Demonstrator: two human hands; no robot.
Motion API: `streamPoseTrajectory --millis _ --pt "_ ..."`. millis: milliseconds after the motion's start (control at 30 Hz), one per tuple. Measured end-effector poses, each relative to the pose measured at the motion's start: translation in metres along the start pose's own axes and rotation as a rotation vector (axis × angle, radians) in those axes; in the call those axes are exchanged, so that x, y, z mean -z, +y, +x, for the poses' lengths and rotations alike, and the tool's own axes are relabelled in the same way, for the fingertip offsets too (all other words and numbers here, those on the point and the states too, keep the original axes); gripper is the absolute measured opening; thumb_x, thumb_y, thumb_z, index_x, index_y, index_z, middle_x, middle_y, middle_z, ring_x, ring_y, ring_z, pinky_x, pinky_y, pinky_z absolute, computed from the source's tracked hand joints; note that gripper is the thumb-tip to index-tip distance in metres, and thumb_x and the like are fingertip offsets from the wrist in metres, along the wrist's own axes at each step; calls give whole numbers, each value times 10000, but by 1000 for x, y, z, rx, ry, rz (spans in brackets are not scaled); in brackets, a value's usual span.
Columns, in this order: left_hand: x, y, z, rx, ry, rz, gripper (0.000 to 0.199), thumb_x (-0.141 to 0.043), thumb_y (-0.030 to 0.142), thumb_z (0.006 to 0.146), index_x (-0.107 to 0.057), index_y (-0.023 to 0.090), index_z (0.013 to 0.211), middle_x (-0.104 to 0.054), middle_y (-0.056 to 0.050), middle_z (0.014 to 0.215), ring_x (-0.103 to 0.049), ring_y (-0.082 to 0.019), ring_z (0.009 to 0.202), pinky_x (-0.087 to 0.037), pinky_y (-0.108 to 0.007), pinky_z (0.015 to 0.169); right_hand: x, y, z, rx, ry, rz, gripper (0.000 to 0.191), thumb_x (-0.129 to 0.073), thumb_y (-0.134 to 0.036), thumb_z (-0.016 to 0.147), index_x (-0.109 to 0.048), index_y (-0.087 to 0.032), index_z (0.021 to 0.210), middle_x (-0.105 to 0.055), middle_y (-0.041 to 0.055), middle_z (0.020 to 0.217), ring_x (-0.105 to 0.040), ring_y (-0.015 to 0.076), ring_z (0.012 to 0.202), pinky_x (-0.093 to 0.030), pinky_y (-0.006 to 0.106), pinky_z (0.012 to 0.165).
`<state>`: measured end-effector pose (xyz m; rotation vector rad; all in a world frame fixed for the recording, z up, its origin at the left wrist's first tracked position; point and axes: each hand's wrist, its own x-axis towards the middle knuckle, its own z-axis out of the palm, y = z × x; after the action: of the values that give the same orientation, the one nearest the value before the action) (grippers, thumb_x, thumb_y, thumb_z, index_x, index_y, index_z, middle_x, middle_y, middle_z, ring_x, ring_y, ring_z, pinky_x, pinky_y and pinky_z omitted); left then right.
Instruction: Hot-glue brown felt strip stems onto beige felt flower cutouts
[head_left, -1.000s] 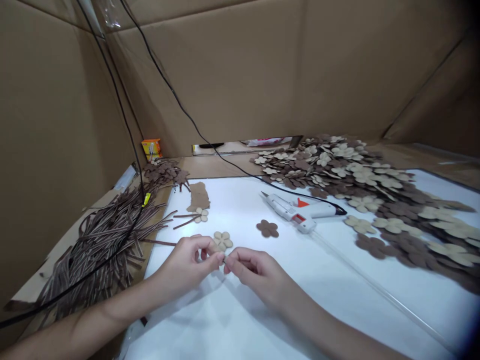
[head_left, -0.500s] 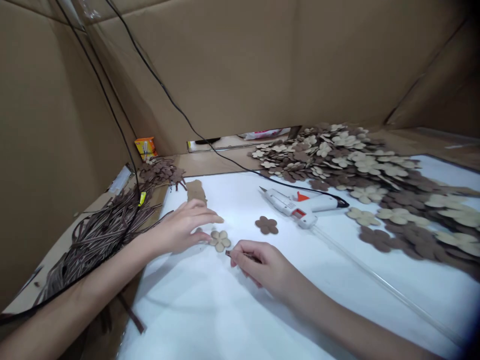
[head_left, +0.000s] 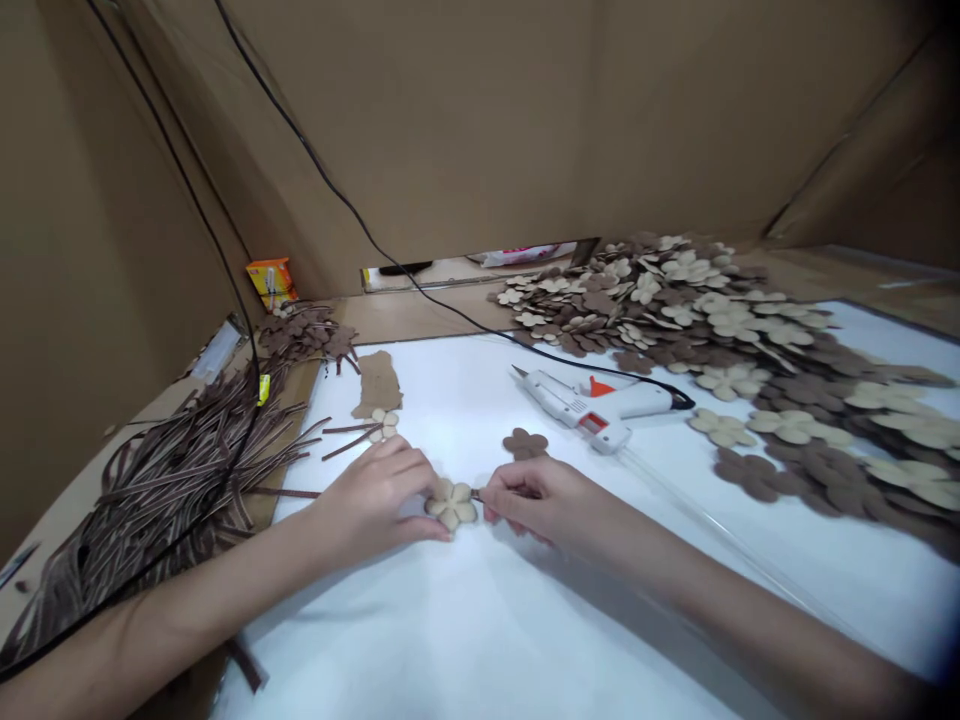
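A beige five-petal flower (head_left: 453, 504) lies on the white board (head_left: 375, 620) between my hands. My left hand (head_left: 401, 495) has its thumb and fingers closed on the flower's left edge. At the flower's right side, my right hand (head_left: 521, 500) pinches a small dark brown strip (head_left: 477, 494), whose tip meets the petals. A brown flower (head_left: 525, 443) lies just beyond my right hand. Further left, another beige flower (head_left: 384, 425) with brown strips rests by a torn piece of brown cardboard (head_left: 380, 384).
A white glue gun (head_left: 574, 405) with a clear glue stick lies at the right, its black cable crossing the board. Beige and brown flowers (head_left: 712, 310) are heaped at the back right. Brown strips (head_left: 172, 470) pile up at the left, near an orange box (head_left: 272, 283).
My left hand has closed on the beige flower, which has shifted slightly right. The strip in my right hand has come up to the flower. The view has shifted a little.
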<state>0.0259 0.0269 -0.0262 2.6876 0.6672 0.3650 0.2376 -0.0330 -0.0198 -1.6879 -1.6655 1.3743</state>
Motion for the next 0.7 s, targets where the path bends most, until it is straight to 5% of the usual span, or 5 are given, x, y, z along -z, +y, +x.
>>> streamPoseTrajectory --millis 200,400,700 --pt "14 12 -9 53 99 44 334 -634 439 746 -561 173 932 -598 -40 844 -480 -192 836 -391 -291 743 5 -1 3 13 -41 -68 237 -472 -293 801 -651 -179 694 -521 -17 589 -429 99 550 -288 218 505" --pt "13 -1 -3 -39 -87 -84 412 -654 224 767 -502 229 1150 -585 -49 1139 -444 -210 1061 -372 -331 912 -1 2 -1 -13 -106 -114 296 -452 -374 825 -649 -187 709 -534 -18 596 -418 95 513 -276 225 474" --pt "1 13 -2 100 -117 -82 433 -633 219 782 -473 242 1184 -606 -32 1021 -492 -199 999 -397 -333 856 -1 1 0 -58 -89 -118 262 -499 -360 796 -632 -177 663 -528 -21 556 -408 97 495 -271 230 461"
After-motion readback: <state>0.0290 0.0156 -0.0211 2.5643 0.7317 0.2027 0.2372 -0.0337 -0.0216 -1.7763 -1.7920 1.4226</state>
